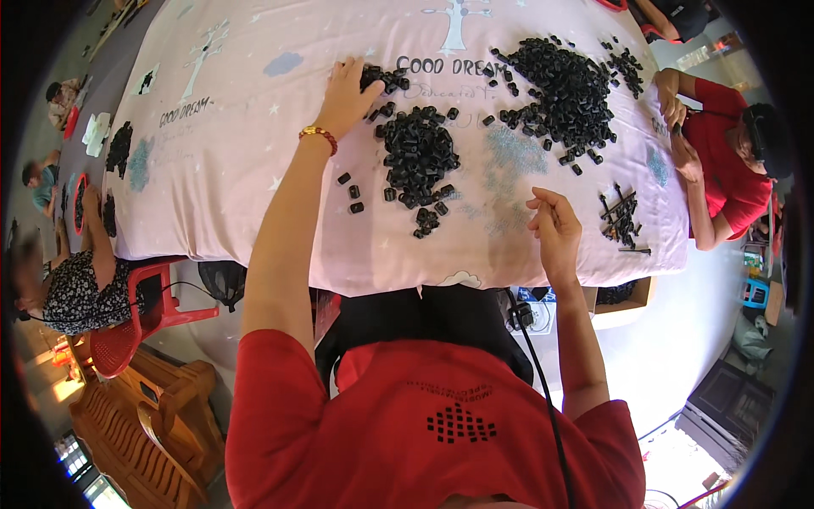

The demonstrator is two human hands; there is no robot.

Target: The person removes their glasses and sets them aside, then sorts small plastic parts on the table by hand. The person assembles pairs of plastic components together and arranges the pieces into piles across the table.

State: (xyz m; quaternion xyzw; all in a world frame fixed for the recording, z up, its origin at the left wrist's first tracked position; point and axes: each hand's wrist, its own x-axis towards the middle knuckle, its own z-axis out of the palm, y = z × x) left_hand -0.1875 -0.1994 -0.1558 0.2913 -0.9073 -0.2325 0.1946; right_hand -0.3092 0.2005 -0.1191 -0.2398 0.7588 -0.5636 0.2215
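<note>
As the left hand (pixel 346 95) lies open beside black pieces (pixel 393 81) on its right, gentle sweeping should suit; the right hand (pixel 557 226) half-curls, contents unclear.

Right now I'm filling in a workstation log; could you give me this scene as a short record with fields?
left hand: open, beside a small cluster of black parts; contact unclear
right hand: fingers curled, over the pink cloth; contents unclear
piles: middle black pile, larger black pile to its right
far right: co-worker in red
</note>
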